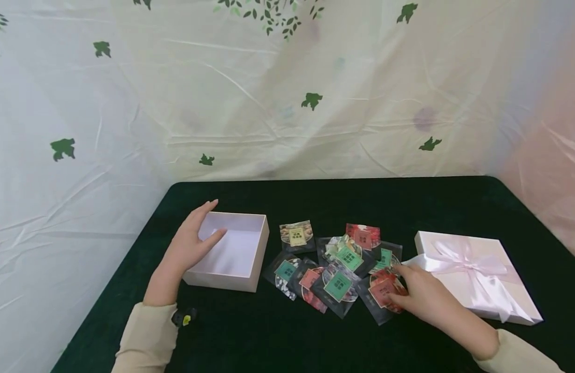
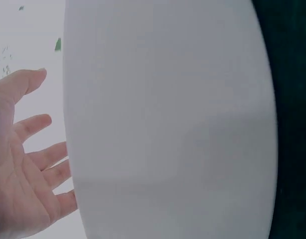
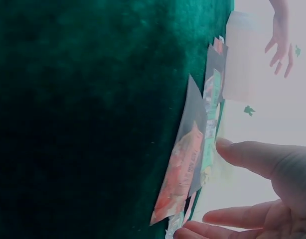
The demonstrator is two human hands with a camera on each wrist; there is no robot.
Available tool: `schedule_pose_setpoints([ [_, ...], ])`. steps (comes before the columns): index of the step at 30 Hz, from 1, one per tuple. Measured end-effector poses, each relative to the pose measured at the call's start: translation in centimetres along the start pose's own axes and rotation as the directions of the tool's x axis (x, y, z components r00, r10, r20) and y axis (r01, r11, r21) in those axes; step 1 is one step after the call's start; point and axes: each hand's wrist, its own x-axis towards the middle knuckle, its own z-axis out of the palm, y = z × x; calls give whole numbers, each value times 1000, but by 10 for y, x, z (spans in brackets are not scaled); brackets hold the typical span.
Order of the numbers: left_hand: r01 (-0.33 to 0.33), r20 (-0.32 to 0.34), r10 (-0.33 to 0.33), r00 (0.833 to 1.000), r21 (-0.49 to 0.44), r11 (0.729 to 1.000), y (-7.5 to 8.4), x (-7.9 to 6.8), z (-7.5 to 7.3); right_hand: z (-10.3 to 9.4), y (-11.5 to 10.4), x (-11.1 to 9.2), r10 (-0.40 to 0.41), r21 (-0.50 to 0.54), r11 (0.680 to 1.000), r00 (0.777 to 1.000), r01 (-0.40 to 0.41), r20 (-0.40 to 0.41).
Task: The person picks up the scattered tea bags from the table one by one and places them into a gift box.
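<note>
Because the packets lie heaped at the centre of the frame, we judge that taking hold of the red-labelled packet (image 1: 381,291) at the heap's lower right calls for a light, exact pinch. Our right hand (image 1: 425,293) is at that packet's right side, thumb and fingers parted; in the right wrist view we see a gap between them, and we cannot tell whether a fingertip touches the packet. We would bring thumb and fingers in on its edges, low to the green cloth (image 1: 269,342), rather than press on its face, since a thin packet could skid or buckle. The green-labelled packet (image 1: 339,286) sits close on its left, so we would lift upward instead of dragging sideways and disturbing the heap. At the right of the frame, the ribboned lid (image 1: 432,244) has its bow (image 1: 464,265) near our right hand, and a loose ribbon end could snag, so we would mind the knuckles there. At the left, our left hand (image 1: 190,242) has its fingers extended and thumb apart, over the left side of the white box (image 1: 219,281), pinching nothing; a light touch there should be enough to steady it.
</note>
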Motion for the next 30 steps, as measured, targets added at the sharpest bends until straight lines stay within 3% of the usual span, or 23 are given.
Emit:
schedule_pose_setpoints([
  [12,143,52,-141,989,-49,988,-33,-1,-11,7,6,-5,44,-35,998,999,-44,-6],
  [21,275,154,-260,953,-82,958,-45,-1,-17,15,10,-4,82,-51,995,997,-82,-6],
  [25,299,204,-272,940,-120,947,-49,-3,-17,19,11,-3,66,-43,997,998,-67,-24],
  [30,301,229,-259,938,-175,937,-53,-3,-16,23,13,-2,31,-34,999,998,-33,-59],
])
